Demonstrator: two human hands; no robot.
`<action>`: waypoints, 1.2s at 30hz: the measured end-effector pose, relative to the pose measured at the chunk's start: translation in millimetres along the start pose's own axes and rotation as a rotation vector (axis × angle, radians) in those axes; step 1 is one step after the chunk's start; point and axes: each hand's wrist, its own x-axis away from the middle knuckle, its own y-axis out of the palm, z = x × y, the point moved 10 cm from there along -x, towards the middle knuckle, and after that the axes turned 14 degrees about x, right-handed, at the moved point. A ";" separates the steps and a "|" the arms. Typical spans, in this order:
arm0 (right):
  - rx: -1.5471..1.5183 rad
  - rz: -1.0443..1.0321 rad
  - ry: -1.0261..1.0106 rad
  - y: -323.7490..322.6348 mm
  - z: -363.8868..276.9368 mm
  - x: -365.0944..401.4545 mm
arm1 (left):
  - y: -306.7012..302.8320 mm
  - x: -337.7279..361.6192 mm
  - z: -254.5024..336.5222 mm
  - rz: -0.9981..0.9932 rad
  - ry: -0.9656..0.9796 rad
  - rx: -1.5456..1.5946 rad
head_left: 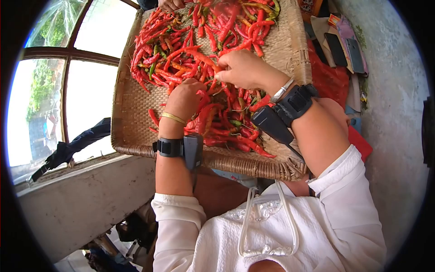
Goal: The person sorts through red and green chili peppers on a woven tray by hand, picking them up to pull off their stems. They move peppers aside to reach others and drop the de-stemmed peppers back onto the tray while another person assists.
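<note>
A shallow woven basket in front of me holds a heap of chili peppers, mostly red with some orange and green. My right hand is closed, pinching the end of a long orange-red chili pepper that points to the left. Lower and to the left, my left hand is curled over the peppers, its fingertips partly hidden. A red chili pepper pokes out at its thumb side. Another pile of chili peppers lies below the hands, near the basket's front rim.
Another person's hand is at the basket's far edge. On the left, a folded dark umbrella lies by the window. Two phones, one black and one grey-blue, rest to the right, beside the wall.
</note>
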 end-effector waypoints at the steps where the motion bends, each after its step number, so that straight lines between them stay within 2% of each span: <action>1: 0.002 0.001 -0.001 -0.6 3.4 -4.9 | 9.4 2.3 8.7 -0.077 0.077 0.030; 3: -0.507 0.500 0.147 -40.0 35.0 -1.0 | 16.0 3.7 2.4 -0.104 0.023 -0.016; 4: -0.509 0.496 0.146 -39.3 34.9 -1.3 | 16.1 2.9 2.0 -0.090 0.020 -0.051; 7: -0.494 0.428 0.161 -37.2 31.8 -1.1 | 16.9 -1.2 -3.4 -0.095 -0.026 -0.102; 9: -0.181 0.177 0.006 -17.2 -1.6 -0.3 | 20.0 -1.8 -8.0 -0.120 -0.077 -0.111; 11: -0.112 0.108 -0.038 -1.8 -6.0 -1.4 | 8.7 -3.2 11.0 -0.019 0.076 -0.101; 12: -0.065 0.114 -0.067 1.7 -8.6 -0.8 | 6.1 -4.1 13.1 -0.018 0.072 -0.100; 14: -0.018 0.090 -0.089 4.1 -12.1 -1.2 | -17.8 -6.7 26.7 0.133 0.106 0.059; 15: -0.018 0.087 -0.088 3.9 -12.0 -1.4 | -21.2 -6.9 31.4 0.132 0.105 0.061; 17: -0.056 0.062 -0.049 6.1 -8.3 -1.9 | -49.0 -0.8 30.6 0.356 0.057 0.287; 18: -0.056 0.060 -0.049 5.3 -9.4 -1.0 | -60.5 3.8 37.1 0.455 0.121 0.308; 19: -0.044 0.074 -0.055 2.8 -11.3 0.4 | -60.3 4.3 35.3 0.456 0.120 0.308; 21: -0.032 0.086 -0.061 4.0 -13.7 1.9 | -62.9 7.9 10.2 0.549 0.033 0.740; 22: -0.023 0.163 -0.093 -0.5 -17.5 3.3 | -62.6 9.3 10.0 0.563 0.014 0.889; 24: -0.015 0.238 -0.125 -6.6 -22.1 5.2 | -61.6 12.0 9.8 0.535 -0.043 1.013; 26: -0.115 -0.011 -0.113 10.8 -24.2 3.0 | -53.8 12.0 5.6 0.531 -0.136 1.237; 30: -0.107 -0.094 -0.131 17.3 -25.7 4.0 | -49.2 10.7 0.8 0.475 -0.126 1.329; 32: -0.242 -0.261 -0.206 33.1 -32.4 8.0 | -39.9 8.1 0.1 0.391 -0.145 1.437; 36: -0.194 -0.409 -0.142 44.7 -32.3 15.2 | -31.5 7.7 -3.1 0.338 -0.185 1.432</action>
